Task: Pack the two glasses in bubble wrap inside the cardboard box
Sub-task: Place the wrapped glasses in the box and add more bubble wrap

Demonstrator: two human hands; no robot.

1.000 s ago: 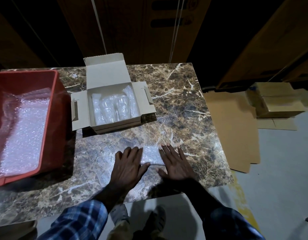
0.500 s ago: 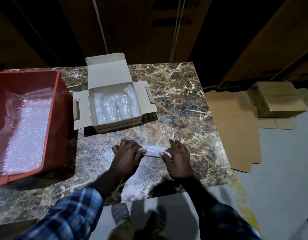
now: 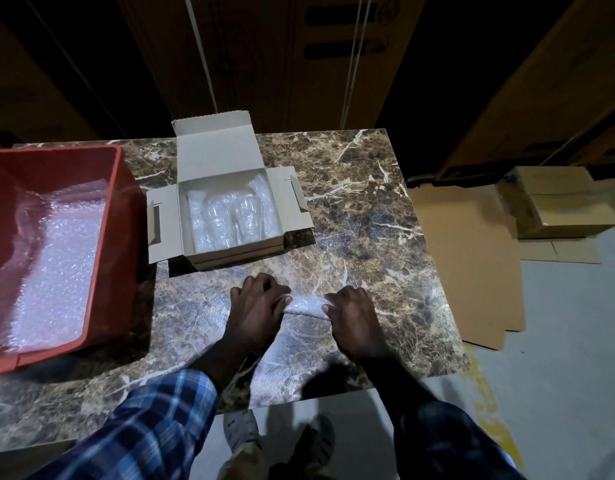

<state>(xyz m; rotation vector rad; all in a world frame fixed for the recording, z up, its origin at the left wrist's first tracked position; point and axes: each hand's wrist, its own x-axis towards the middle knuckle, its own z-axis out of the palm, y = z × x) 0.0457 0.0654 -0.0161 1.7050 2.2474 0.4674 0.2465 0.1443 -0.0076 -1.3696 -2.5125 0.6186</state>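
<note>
Left hand (image 3: pixel 256 304) and right hand (image 3: pixel 354 315) both grip the bubble-wrap roll (image 3: pixel 306 304), fingers curled. It lies on the counter (image 3: pixel 368 209), near the cardboard box (image 3: pixel 226 209).

We see a brown marble surface (image 3: pixel 368 209) with pale veins. On it, far left, a red bin (image 3: pixel 119 237) lined with bubble wrap. Just right of the bin, an open cardboard box (image 3: pixel 216 157), flaps out, wrapped items inside. Nearer us lies a clear bubble wrap sheet (image 3: pixel 299 355), flat on the surface, its far part rolled into a roll (image 3: pixel 306 304) between two hands. Box and roll sit apart.
</note>
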